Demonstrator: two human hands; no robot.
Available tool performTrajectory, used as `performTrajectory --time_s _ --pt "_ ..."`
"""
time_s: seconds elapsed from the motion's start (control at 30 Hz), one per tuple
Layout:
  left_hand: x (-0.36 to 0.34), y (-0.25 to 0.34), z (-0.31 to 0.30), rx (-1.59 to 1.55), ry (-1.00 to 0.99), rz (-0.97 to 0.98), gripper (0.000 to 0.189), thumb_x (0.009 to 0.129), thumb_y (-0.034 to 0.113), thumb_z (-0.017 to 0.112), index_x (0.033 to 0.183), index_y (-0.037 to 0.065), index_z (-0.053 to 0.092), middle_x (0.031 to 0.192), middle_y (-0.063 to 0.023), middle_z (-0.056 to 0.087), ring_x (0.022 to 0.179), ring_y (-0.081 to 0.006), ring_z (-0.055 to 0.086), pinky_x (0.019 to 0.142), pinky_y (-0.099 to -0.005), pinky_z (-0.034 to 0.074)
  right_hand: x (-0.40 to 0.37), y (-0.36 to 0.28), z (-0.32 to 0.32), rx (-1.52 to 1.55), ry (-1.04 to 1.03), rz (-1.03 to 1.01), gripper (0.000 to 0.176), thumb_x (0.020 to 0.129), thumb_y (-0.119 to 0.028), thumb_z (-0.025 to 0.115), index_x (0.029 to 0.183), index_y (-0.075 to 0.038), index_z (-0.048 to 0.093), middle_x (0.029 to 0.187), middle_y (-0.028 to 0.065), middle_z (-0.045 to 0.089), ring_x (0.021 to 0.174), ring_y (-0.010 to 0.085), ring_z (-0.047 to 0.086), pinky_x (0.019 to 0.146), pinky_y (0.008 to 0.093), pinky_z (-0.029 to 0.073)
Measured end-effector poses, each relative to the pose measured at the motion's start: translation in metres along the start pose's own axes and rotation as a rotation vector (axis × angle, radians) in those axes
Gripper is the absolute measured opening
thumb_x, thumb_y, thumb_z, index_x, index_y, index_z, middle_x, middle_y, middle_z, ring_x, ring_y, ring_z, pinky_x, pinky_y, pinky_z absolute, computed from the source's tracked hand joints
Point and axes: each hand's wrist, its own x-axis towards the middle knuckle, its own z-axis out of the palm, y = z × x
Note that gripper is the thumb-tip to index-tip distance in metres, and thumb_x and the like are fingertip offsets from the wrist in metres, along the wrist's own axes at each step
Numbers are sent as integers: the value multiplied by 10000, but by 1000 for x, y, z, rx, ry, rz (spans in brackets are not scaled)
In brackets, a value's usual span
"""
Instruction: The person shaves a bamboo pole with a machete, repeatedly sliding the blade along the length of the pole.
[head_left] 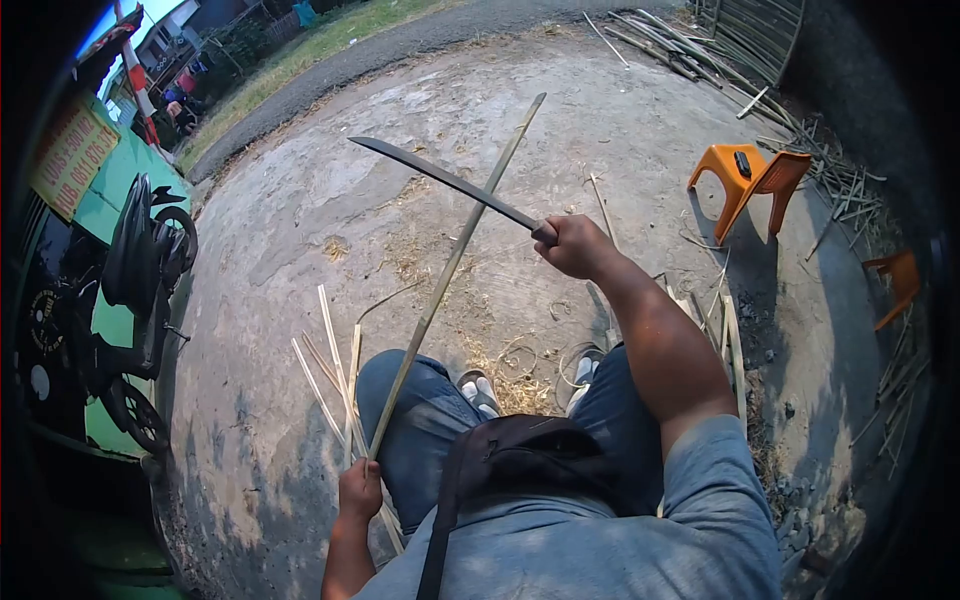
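My right hand (577, 246) is closed round the handle of a long dark machete (440, 176), whose blade points to the upper left. The blade crosses a long bamboo strip (445, 275) near its upper part. At the strip's lower end, my left hand (361, 487) is wrapped round it, beside my left knee. The strip slants up and away to the right over the ground. Pale split strips (338, 370) lie next to my left leg.
An orange chair (738, 180) with a dark object on it stands at the right. Bamboo poles (690, 50) and cut strips lie at the upper right. A motorbike (140, 270) is at the left. Shavings (515, 385) lie between my feet. Part of another orange chair (900, 283) shows at far right.
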Motion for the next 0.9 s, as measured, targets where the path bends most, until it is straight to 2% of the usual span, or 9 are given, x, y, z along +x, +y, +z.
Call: performTrajectory --time_s 0.1,0.27,0.4,0.43,0.53,0.57,0.67,0.8,0.9 --pt "-12 -15 -16 -67 -96 -52 705 1056 643 419 795 5 567 635 -188 558 606 -356 598 578 -452 439 -15 -10 -6 -35 8 -114 168 916 -295 692 1004 -164 748 941 130 753 902 341 726 815 453 576" --pt "-61 -40 -10 -156 -197 -160 687 1069 623 416 788 11 554 596 -94 514 584 -206 508 567 -404 416 -36 -36 5 -287 -99 -536 133 760 -171 719 889 -182 749 808 100 726 784 342 722 715 466 580" --pt "-77 -32 -7 -188 -200 -249 709 1067 645 384 785 17 556 618 -90 517 602 -203 516 582 -402 421 -32 -44 5 -271 -254 -427 147 751 -182 723 894 -184 759 834 100 734 823 346 717 746 466 578" --pt "-77 -34 -5 -173 -200 -238 714 1067 648 378 787 15 555 620 -96 516 609 -205 520 587 -404 423 -25 -39 4 -280 -275 -369 156 791 -190 709 938 -186 763 886 109 742 881 336 723 785 462 577" --pt "-74 -44 1 -144 -201 -216 731 1066 659 357 788 12 551 630 -110 517 628 -215 531 604 -410 428 -7 -18 4 -260 -187 -128 169 845 -203 682 994 -181 759 934 126 744 928 325 725 821 453 574" --pt "-73 -46 1 -140 -208 -220 738 1064 665 350 785 12 550 634 -112 521 633 -221 535 609 -411 429 -5 -12 0 -182 -145 -77 199 888 -234 665 1056 -172 754 978 145 745 967 324 721 851 449 569" --pt "-68 -51 -4 -118 -253 -212 761 1062 678 326 775 11 553 644 -121 532 636 -246 544 619 -418 433 -6 -2 1 -54 -119 2 232 895 -250 669 1095 -162 749 993 151 747 970 340 717 862 451 567" --pt "-64 -43 -3 -103 -277 -206 789 1061 688 289 767 6 558 654 -140 540 636 -282 556 627 -435 436 -26 -29 1 -128 -236 -156 230 895 -263 678 1076 -139 748 987 152 748 963 359 709 848 460 566" --pt "-64 -38 -2 -132 -244 -185 796 1062 689 280 766 6 560 656 -146 533 638 -279 558 627 -435 436 -39 -63 13 -291 -354 -327 173 836 -228 692 982 -159 753 925 120 743 887 348 721 782 470 574"
